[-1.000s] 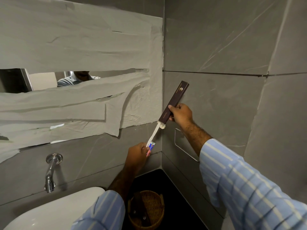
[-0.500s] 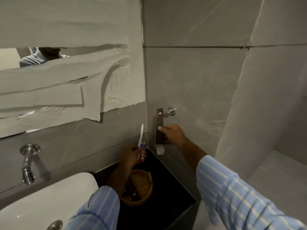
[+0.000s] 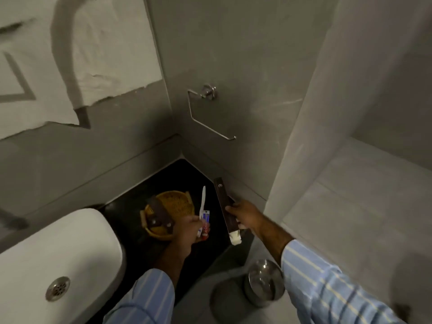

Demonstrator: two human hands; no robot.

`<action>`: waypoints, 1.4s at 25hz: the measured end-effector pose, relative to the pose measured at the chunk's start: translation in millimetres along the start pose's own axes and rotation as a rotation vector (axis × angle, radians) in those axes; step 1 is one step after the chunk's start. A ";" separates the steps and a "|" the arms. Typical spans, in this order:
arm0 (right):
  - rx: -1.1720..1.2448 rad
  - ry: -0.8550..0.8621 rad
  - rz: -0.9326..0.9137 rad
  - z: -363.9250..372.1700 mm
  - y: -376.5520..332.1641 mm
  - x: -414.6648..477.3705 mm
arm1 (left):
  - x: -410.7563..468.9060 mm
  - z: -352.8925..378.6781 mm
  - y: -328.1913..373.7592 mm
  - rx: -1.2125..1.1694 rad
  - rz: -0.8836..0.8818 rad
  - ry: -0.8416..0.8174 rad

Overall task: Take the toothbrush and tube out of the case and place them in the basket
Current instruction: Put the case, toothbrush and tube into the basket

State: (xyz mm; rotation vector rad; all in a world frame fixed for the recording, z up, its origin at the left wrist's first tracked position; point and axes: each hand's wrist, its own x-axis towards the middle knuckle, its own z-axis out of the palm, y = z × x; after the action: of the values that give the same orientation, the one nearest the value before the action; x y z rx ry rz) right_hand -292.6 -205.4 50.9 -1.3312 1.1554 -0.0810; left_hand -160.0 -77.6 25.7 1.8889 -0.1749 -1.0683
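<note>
We have the toothbrush and the small tube out of the case already, both pinched together in our left hand, whose fingers are clamped around their lower ends so the brush handle stands up past the knuckles. Our right hand has its fingers wrapped around the dark case, which tilts with a pale inner sleeve poking from its lower end. The step in hand, as we judge it, is the drop into the wicker basket, which sits on the dark bench just beyond and to the left of our left hand. To do it well we should carry the left hand over the basket's open mouth, lower until the tips are inside the rim, and only then let go, because the two things are of unequal length and could part and tumble off the rim if released from height. A dark strap-like item already lies across the near side of the basket, so we should aim for the free woven part behind it. The bench is a black corner surface tucked between grey tiled walls, with a white basin to its left, a metal paper holder on the wall above, and a steel bin on the floor below.
</note>
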 end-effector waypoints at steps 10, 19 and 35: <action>-0.240 0.113 0.309 -66.8 178.4 -5.3 | 5.0 79.4 -90.9 0.243 -0.147 -0.170; -0.354 0.177 0.521 -110.8 254.7 21.4 | 11.6 106.0 -119.2 0.447 -0.146 -0.210; 0.174 -0.361 0.046 -43.7 121.3 13.6 | -8.9 96.5 -51.9 -0.075 0.019 -0.077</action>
State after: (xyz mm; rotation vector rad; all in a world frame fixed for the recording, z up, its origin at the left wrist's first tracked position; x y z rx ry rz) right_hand -381.9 -206.2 -43.1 -1.1099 0.8511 0.0884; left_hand -251.6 -106.9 -27.7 1.7775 -0.1941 -1.1205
